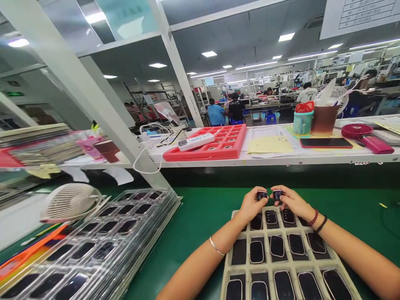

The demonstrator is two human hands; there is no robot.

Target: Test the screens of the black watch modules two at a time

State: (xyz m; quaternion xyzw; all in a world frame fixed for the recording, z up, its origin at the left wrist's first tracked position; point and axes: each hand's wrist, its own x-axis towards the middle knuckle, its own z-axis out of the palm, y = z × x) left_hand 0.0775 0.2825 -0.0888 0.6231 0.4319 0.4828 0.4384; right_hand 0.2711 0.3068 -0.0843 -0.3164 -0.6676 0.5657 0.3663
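My left hand [251,205] is closed on a smartwatch [261,195], a small rounded-square case with a dark face and some lit marks. A second smartwatch [277,195] is pinched in my right hand [293,201], its screen showing light icons. The two watches are held close side by side, apart from each other, over the far edge of a cream compartment tray [265,267]. Rows of dark-faced watches, such as one watch [256,252], lie in its compartments. A few in the far row show lit marks. My right wrist partly covers that row.
Stacked clear plastic trays [137,241] with dark screens stand on the green mat [187,233] at left, beside a white fan [73,202]. On the shelf [200,163] ahead lie a red tray [231,143], a power strip [196,141], papers [268,143] and a phone [326,143].
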